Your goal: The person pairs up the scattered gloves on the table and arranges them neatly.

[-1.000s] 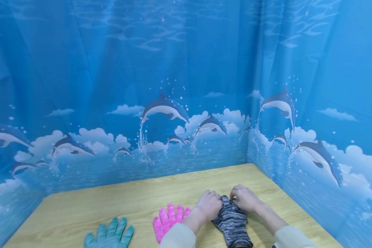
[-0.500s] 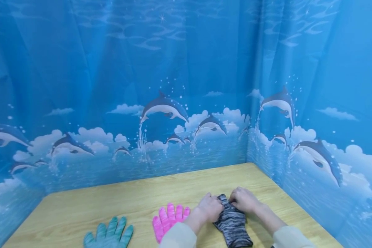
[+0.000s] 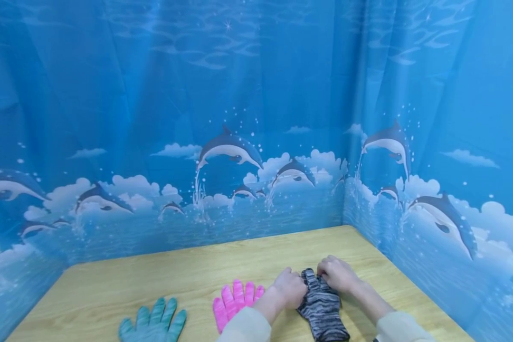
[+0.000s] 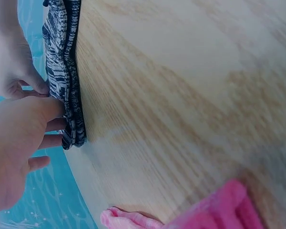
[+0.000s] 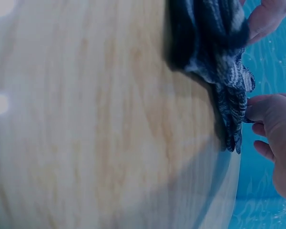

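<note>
A black-and-grey knit glove (image 3: 322, 311) lies on the table in the head view, fingers toward the far side and cuff toward me. My left hand (image 3: 291, 287) pinches it along its left side, near the finger end. At the glove's upper right, my right hand (image 3: 337, 274) pinches a finger of it. The left wrist view has the left hand (image 4: 19, 138) with thumb and fingertips at the glove's (image 4: 62, 71) edge. In the right wrist view, a small bit of the glove (image 5: 231, 109) sits between thumb and index finger of the right hand (image 5: 279, 126).
Left of the hands lies a pink glove (image 3: 232, 304), partly covered by the left sleeve (image 3: 248, 325). A green glove (image 3: 154, 325) is farther left, cut off by the frame. Blue dolphin-print curtains (image 3: 175, 95) stand behind and beside the wooden table (image 3: 188, 266).
The left hand has slipped slightly toward me along the glove, baring more of its finger end. The right hand has barely moved. The pink and green gloves stay put.
</note>
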Demonstrator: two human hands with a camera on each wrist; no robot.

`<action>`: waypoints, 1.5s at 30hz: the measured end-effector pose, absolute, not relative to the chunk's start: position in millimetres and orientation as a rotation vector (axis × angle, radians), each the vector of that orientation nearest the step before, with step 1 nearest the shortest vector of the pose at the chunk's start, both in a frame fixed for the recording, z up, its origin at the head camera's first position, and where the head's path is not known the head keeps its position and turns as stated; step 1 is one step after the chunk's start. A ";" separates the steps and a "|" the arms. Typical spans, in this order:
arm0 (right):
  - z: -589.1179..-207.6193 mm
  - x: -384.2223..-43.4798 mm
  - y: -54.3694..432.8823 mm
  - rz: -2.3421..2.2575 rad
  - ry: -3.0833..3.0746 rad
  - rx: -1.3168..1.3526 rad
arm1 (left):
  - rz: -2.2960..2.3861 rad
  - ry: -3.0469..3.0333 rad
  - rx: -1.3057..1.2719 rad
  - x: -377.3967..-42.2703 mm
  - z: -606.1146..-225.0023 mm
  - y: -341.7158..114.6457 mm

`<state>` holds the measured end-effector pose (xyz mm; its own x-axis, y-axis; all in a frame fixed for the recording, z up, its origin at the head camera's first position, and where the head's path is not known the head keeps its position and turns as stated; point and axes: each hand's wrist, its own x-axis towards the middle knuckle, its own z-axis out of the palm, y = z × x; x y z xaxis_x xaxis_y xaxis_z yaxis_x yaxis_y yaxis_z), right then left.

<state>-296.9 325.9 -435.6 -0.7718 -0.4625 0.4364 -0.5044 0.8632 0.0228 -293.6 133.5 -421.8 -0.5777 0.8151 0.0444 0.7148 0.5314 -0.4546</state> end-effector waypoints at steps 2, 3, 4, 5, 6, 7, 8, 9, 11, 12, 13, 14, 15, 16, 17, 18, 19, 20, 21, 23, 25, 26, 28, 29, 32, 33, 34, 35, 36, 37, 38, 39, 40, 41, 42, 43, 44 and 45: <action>-436.7 -297.2 325.9 0.123 -2.603 0.719 | 0.561 -2.527 -1.282 -293.7 -422.6 132.7; -437.2 -297.3 326.1 0.120 -2.605 0.722 | 0.551 -2.532 -1.281 -293.7 -422.5 132.2; -437.8 -297.6 326.5 0.112 -2.600 0.725 | 0.541 -2.535 -1.282 -294.1 -422.7 131.8; -438.1 -297.7 326.9 0.105 -2.593 0.729 | 0.531 -2.537 -1.286 -294.4 -422.7 131.4; -438.4 -297.8 327.3 0.097 -2.582 0.728 | 0.522 -2.534 -1.292 -294.4 -422.5 130.7; -438.5 -297.9 327.6 0.094 -2.570 0.726 | 0.514 -2.529 -1.297 -294.4 -422.4 130.1; -438.2 -297.9 327.6 0.098 -2.553 0.721 | 0.500 -2.531 -1.304 -294.4 -422.1 129.5; -437.5 -297.8 327.5 0.104 -2.536 0.722 | 0.494 -2.530 -1.311 -294.2 -421.8 128.9; -435.2 -297.5 326.8 0.114 -2.533 0.728 | 0.480 -2.528 -1.324 -293.5 -421.5 127.5; -433.8 -297.2 326.2 0.129 -2.552 0.735 | 0.472 -2.529 -1.327 -293.0 -421.2 126.8; -432.4 -296.8 325.6 0.145 -2.577 0.748 | 0.468 -2.534 -1.328 -292.9 -421.4 126.4; -431.2 -296.4 325.0 0.160 -2.608 0.757 | 0.468 -2.535 -1.327 -292.6 -421.2 125.9; -430.8 -296.2 324.7 0.173 -2.643 0.763 | 0.470 -2.536 -1.325 -292.3 -421.2 125.5; -430.3 -295.7 324.2 0.186 -2.676 0.766 | 0.466 -2.541 -1.323 -292.2 -420.9 125.4; -430.2 -295.2 323.8 0.198 -2.703 0.767 | 0.466 -2.545 -1.321 -292.3 -421.0 125.3; -430.4 -294.6 323.3 0.211 -2.724 0.767 | 0.465 -2.550 -1.318 -292.0 -420.7 125.0; -430.9 -294.3 323.1 0.218 -2.735 0.767 | 0.460 -2.558 -1.316 -292.2 -420.9 124.9; -431.4 -294.0 322.8 0.224 -2.741 0.765 | 0.456 -2.566 -1.314 -292.0 -420.5 124.4; -432.1 -293.9 322.7 0.224 -2.742 0.764 | 0.451 -2.574 -1.312 -292.0 -420.7 124.1; -432.9 -294.1 322.6 0.214 -2.731 0.772 | 0.448 -2.591 -1.309 -292.2 -421.0 123.1; -433.4 -294.8 323.0 0.200 -2.720 0.782 | 0.448 -2.602 -1.305 -292.6 -421.1 122.2; -433.3 -295.1 323.2 0.194 -2.720 0.785 | 0.453 -2.605 -1.304 -292.4 -420.8 121.6; -432.4 -295.7 323.4 0.192 -2.728 0.785 | 0.463 -2.610 -1.305 -292.7 -420.2 120.9; -431.9 -296.1 323.2 0.200 -2.738 0.777 | 0.467 -2.611 -1.305 -292.4 -419.3 120.4; -428.9 -297.6 320.8 0.239 -2.757 0.754 | 0.480 -2.613 -1.306 -291.7 -417.0 119.4; -427.5 -297.9 319.4 0.250 -2.755 0.747 | 0.485 -2.612 -1.307 -291.6 -416.5 119.2; -426.3 -298.4 317.6 0.264 -2.756 0.737 | 0.489 -2.610 -1.308 -291.4 -416.3 118.9; -425.2 -299.1 315.5 0.269 -2.752 0.732 | 0.493 -2.609 -1.308 -291.1 -415.9 118.5; -423.9 -299.4 313.3 0.274 -2.747 0.732 | 0.498 -2.608 -1.310 -291.0 -415.9 118.2; -423.1 -299.9 311.1 0.272 -2.745 0.733 | 0.501 -2.607 -1.314 -290.9 -415.9 117.9; -422.2 -300.3 308.8 0.265 -2.746 0.735 | 0.503 -2.605 -1.318 -290.9 -416.0 117.6; -421.8 -300.8 306.6 0.253 -2.747 0.744 | 0.503 -2.606 -1.323 -291.0 -416.0 117.4; -421.8 -301.5 304.6 0.241 -2.752 0.754 | 0.500 -2.605 -1.331 -291.2 -416.2 117.2; -421.6 -302.0 302.8 0.225 -2.757 0.764 | 0.499 -2.608 -1.341 -291.2 -416.2 116.9; -421.6 -302.3 301.3 0.211 -2.761 0.772 | 0.498 -2.613 -1.352 -291.4 -416.2 116.7; -422.0 -302.8 300.1 0.190 -2.763 0.777 | 0.496 -2.620 -1.363 -291.5 -416.2 116.4; -422.4 -303.2 299.3 0.172 -2.760 0.781 | 0.493 -2.629 -1.373 -291.5 -416.1 116.1; -422.9 -303.6 298.7 0.149 -2.747 0.786 | 0.492 -2.638 -1.385 -291.6 -416.1 115.8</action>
